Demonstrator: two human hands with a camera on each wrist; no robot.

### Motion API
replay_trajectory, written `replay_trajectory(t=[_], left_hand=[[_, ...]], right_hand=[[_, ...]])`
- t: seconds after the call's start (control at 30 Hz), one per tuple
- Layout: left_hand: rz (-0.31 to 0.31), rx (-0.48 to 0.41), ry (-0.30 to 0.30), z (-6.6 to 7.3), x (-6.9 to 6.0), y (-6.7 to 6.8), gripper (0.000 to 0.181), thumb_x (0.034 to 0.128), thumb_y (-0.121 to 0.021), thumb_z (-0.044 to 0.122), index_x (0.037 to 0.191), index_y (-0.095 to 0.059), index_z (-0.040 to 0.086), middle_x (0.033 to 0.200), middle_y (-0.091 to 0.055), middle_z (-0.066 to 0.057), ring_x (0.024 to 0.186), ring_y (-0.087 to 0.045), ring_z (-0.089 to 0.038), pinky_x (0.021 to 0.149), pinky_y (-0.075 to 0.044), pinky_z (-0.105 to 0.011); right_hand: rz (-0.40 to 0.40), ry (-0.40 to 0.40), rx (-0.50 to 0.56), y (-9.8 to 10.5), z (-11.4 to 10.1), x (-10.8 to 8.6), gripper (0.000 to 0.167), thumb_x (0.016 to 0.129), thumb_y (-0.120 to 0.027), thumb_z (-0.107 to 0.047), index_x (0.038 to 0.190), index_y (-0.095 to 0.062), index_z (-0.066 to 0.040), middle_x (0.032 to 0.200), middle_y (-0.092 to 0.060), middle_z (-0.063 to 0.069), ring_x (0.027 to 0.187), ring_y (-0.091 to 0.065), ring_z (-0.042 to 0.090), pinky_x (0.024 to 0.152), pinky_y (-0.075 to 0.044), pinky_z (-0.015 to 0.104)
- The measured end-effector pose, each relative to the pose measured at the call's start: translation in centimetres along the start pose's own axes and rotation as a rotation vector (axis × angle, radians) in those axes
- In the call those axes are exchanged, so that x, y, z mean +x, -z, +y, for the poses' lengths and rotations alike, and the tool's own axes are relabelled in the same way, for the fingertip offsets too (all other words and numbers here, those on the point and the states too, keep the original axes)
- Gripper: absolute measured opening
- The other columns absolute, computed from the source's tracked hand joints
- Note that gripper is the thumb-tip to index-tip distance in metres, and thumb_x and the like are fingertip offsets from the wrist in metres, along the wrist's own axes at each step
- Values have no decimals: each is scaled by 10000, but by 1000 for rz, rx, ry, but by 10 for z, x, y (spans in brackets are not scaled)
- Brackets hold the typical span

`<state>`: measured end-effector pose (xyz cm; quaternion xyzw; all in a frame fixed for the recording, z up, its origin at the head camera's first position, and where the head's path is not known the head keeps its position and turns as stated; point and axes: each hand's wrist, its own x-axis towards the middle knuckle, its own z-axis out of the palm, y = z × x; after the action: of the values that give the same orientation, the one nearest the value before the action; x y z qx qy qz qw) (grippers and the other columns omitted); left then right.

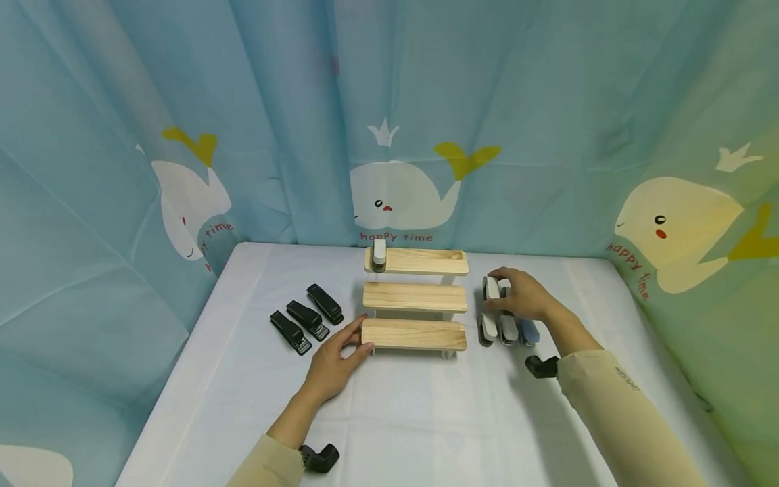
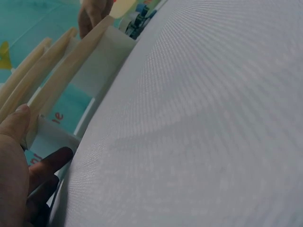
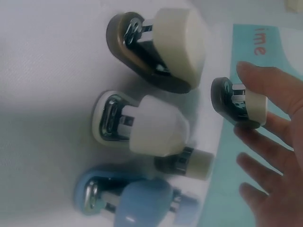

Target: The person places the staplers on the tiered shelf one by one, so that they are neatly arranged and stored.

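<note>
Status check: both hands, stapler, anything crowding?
Left hand gripping wooden rack, lower left end. Right hand pinching a white-topped stapler. Other staplers close beside it.

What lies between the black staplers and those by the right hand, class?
The wooden rack, one stapler on its top tier, and the left hand, as the head view shows.

A blue whale-print curtain (image 1: 292,101) hangs behind a white table (image 1: 414,419).
</note>
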<state>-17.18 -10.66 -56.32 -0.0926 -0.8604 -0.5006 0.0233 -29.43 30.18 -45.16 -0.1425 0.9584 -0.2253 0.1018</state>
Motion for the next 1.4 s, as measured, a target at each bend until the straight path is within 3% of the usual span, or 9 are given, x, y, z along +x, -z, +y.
replay_trajectory(t=[0.27,0.5,0.77,0.97,1.2,1.4], left_hand=[[-2,-8,-3,0,-1,1,623,967,-659,571,1534,-408,518,1084,-737,234,1344,-598,-162,1142,-416,-578],[1,-3,-12,0,-1,0,624,968,-656,573,1537,-406,517,1061,-729,259,1339,-599,-157,1129,-428,-572],[0,1,-11,0,-1,0,638,966,-661,568,1549,-419,475,1050,-728,262,1331,-603,-147,1130,-431,-560],[2,-1,-20,-1,-1,0,650,968,-666,557,1560,-430,430,1047,-731,254,1333,-603,-157,1131,-429,-566],[-1,-9,-24,-1,-1,0,652,970,-670,548,1562,-434,413,1039,-729,252,1333,-602,-149,1134,-426,-559],[-3,-10,-15,-1,-1,0,654,967,-671,552,1561,-438,410,1042,-730,248,1347,-594,-162,1142,-416,-569]], right_hand=[[18,35,11,6,-7,-3,729,914,-808,-314,1487,-500,16,1445,-558,273,1203,-609,425,991,-491,611],[36,53,18,10,-17,-6,749,918,-792,-396,1490,-507,-7,1451,-564,247,1379,-491,479,1091,-419,661],[55,51,10,17,-28,-9,719,940,-771,-380,1501,-497,-23,1461,-555,232,1393,-479,465,1103,-404,668],[59,45,5,23,-37,-12,754,955,-738,-452,1523,-475,-31,1501,-519,242,1422,-449,475,1120,-386,678],[59,43,15,29,-47,-14,744,972,-729,-399,1547,-441,-26,1535,-475,255,1456,-395,491,1136,-354,696],[71,65,28,34,-51,-16,782,967,-715,-477,1548,-440,-33,1534,-476,246,1452,-405,479,1131,-363,688]])
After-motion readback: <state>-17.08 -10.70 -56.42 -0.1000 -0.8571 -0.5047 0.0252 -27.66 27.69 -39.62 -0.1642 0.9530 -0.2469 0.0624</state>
